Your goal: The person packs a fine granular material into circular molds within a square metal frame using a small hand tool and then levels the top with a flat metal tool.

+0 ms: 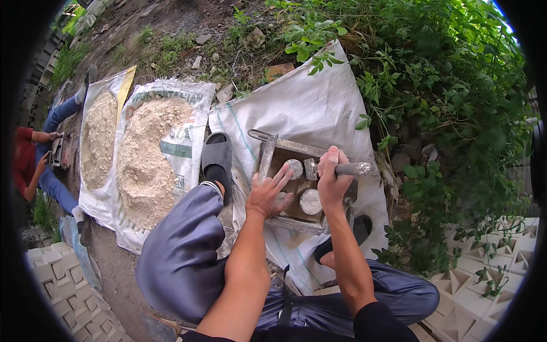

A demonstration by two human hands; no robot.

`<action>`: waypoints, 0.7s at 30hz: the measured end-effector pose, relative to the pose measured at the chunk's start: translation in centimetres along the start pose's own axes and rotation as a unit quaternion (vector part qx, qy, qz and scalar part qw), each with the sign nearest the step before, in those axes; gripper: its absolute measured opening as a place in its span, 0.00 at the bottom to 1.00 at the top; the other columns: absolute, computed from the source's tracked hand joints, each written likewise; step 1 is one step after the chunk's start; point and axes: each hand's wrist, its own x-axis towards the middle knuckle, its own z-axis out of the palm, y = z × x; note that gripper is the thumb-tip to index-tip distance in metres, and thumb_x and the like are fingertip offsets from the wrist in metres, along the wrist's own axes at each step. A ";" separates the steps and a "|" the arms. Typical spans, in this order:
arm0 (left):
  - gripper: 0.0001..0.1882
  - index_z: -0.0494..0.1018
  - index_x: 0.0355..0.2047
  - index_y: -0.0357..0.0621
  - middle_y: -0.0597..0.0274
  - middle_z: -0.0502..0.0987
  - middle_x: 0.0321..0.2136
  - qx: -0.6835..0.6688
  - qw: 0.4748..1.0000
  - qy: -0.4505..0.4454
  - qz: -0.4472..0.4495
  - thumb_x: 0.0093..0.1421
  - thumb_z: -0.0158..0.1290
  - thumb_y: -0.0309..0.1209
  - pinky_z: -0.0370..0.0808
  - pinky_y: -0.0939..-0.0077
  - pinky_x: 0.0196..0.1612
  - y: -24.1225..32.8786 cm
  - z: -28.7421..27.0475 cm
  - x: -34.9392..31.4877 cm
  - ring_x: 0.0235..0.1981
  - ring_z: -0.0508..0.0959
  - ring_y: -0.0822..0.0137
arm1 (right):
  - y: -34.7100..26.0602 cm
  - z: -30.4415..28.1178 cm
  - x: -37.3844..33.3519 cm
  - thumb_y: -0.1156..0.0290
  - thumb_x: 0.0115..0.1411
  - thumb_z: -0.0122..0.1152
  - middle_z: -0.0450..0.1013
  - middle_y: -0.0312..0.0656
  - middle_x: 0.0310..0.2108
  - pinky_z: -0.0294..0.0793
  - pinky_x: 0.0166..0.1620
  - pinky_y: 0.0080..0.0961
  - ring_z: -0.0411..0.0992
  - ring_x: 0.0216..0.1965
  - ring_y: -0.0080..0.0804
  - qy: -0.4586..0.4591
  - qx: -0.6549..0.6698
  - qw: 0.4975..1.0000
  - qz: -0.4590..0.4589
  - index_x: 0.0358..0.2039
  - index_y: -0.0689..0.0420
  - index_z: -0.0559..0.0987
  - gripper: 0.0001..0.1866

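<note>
A square grey mould box [302, 147] lies on a white woven sack between my feet. Inside it are several round, dust-covered knobs, one of them a pale disc [311, 202] near the right side. My left hand [268, 194] is spread over the box's left edge, fingertips beside an upper round knob [294, 169]; another knob is partly under the fingers. In my right hand [333, 176] is a hammer, its fist wrapped round the handle [354, 169]. The small metal hammer head [310, 169] is over the box, close to the upper knob; whether it touches anything I cannot tell.
To the left, heaps of pale powder [149, 159] lie on opened sacks. Another person in a red shirt [25, 154] sits at far left with a mould. Leafy plants [444, 114] crowd the right side. Patterned cream blocks [478, 279] are stacked at lower right and lower left.
</note>
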 end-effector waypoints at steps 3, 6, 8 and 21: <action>0.38 0.52 0.67 0.62 0.76 0.50 0.69 -0.015 1.000 0.007 0.005 0.58 0.51 0.49 0.58 0.45 0.59 0.9 -0.5 1.1 0.41 0.75 0.68 | 3.0 -0.1 -0.7 0.66 0.69 0.47 0.58 0.28 0.14 0.53 0.19 0.20 0.55 0.16 0.14 0.049 -0.054 0.997 -0.028 0.18 0.58 0.64 0.20; 0.38 0.52 0.67 0.61 0.75 0.50 0.69 -0.018 1.000 0.003 -0.002 0.58 0.50 0.49 0.58 0.46 0.58 0.1 0.1 0.3 0.41 0.75 0.68 | 5.5 -0.6 0.1 0.66 0.68 0.45 0.58 0.29 0.13 0.52 0.18 0.20 0.54 0.14 0.15 0.015 -0.129 0.988 -0.080 0.17 0.57 0.63 0.21; 0.37 0.52 0.67 0.61 0.76 0.50 0.69 -0.006 1.000 -0.007 -0.004 0.58 0.50 0.50 0.59 0.46 0.58 0.0 0.1 -0.1 0.41 0.76 0.68 | 1.5 0.0 -0.7 0.68 0.68 0.46 0.58 0.29 0.15 0.53 0.19 0.21 0.54 0.17 0.16 0.006 -0.040 0.999 -0.026 0.19 0.57 0.65 0.19; 0.39 0.53 0.67 0.61 0.76 0.52 0.68 -0.018 1.000 0.004 0.004 0.57 0.52 0.50 0.59 0.43 0.58 0.6 -0.2 0.6 0.40 0.76 0.68 | 4.1 0.0 -0.1 0.77 0.61 0.53 0.63 0.46 0.17 0.59 0.27 0.35 0.55 0.19 0.40 0.007 -0.201 0.942 -0.269 0.19 0.61 0.67 0.13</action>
